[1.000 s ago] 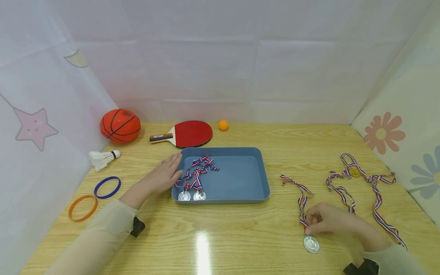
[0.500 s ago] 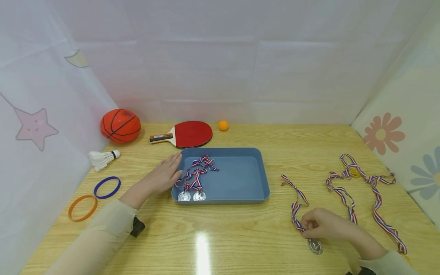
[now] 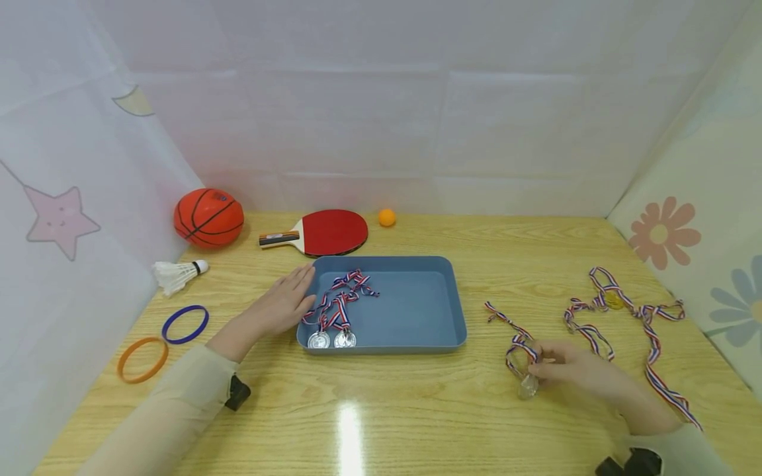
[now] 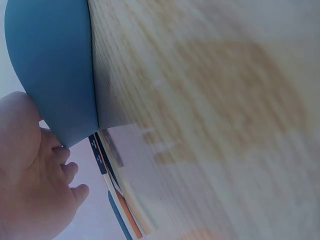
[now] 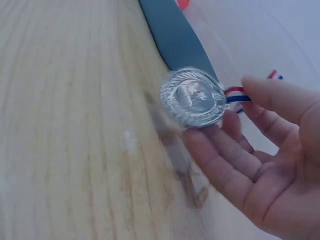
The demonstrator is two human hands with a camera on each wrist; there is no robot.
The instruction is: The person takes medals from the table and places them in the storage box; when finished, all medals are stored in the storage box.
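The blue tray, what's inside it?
Inside the blue tray lie two silver medals at its front left corner, their striped ribbons tangled in a pile behind them. The remaining tray floor is bare. Whatever lies under the ribbon pile is hidden.

I see a blue tray (image 3: 417,264), a silver medal (image 5: 194,97) on a red, white and blue striped ribbon (image 3: 516,340), an orange basketball (image 3: 208,217) with black lines, and a red paddle (image 3: 324,232).

two medals (image 3: 332,338) in tray (image 3: 417,330), centre table (image 3: 417,410)
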